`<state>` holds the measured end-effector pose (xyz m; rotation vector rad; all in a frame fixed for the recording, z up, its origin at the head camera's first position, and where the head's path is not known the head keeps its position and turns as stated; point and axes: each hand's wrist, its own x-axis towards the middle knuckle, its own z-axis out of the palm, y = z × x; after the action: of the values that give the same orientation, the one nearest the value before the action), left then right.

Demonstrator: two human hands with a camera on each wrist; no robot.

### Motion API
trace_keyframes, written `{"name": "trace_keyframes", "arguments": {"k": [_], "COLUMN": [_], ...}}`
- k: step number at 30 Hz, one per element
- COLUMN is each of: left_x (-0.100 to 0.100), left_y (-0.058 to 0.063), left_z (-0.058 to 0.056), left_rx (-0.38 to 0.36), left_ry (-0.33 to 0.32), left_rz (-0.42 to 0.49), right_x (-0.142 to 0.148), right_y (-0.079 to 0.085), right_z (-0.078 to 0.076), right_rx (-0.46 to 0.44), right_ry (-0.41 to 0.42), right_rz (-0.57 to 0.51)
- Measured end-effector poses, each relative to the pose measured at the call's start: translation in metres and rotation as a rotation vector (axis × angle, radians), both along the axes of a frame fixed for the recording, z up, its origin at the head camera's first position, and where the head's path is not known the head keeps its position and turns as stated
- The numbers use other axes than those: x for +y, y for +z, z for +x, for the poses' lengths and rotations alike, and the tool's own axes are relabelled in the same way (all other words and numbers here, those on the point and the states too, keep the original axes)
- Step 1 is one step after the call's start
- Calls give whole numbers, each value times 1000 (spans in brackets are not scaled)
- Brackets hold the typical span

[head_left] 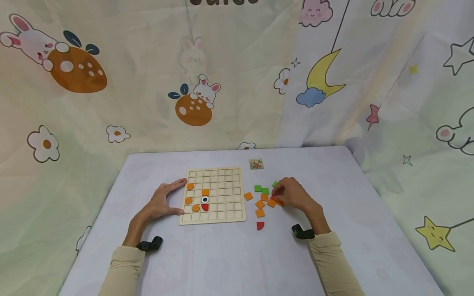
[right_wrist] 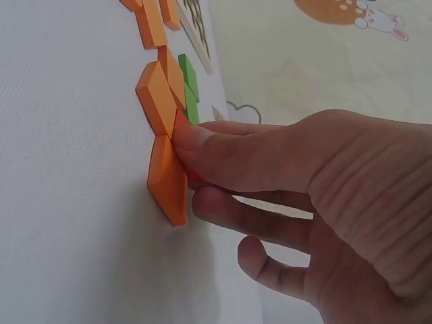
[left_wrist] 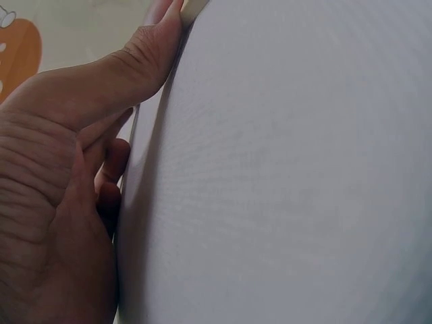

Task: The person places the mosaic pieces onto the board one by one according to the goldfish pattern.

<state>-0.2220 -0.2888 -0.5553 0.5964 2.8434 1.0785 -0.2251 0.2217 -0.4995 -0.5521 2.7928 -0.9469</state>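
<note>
Head view shows the gridded board lying flat on the white table. At its nine o'clock side the left hand is spread wide, fingertips touching the edge near ten o'clock, thumb near eight, grasping nothing and apparently bracing the board.

At three o'clock, beyond the board's edge, the right hand is down among loose pieces. Right wrist view shows its thumb and forefinger pinching a red piece, partly hidden by the thumb, just beside an orange tile; the piece's full outline cannot be made out.

On the board, a white piece with a dark ring has an orange square at twelve o'clock and a red quarter-round at six; three orange rounds sit toward ten, nine and eight. Another red quarter-round lies off the board toward four, green squares toward three, and a small picture card toward two.

The step in hand looks like picking out one red piece. The next move probably calls for a firm pinch and a clean lift, leaving the orange neighbours undisturbed, then travel toward nine o'clock while the left hand steadies the board.
</note>
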Motion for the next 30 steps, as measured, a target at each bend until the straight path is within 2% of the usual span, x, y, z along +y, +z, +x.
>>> {"name": "trace_keyframes", "arguments": {"k": [19,25,30], "left_x": [0,1,1], "left_y": [1,2,3], "left_z": [2,2,1], "left_rx": [8,12,1], "left_ry": [14,9,3], "left_rz": [-15,-15,-8], "right_x": [15,21,21], "right_y": [-21,-24,-22], "right_z": [-14,-19,-20], "right_rx": [-18,-51,-59], "right_ry": [102,150,147], "right_rz": [-183,-248,-291]}}
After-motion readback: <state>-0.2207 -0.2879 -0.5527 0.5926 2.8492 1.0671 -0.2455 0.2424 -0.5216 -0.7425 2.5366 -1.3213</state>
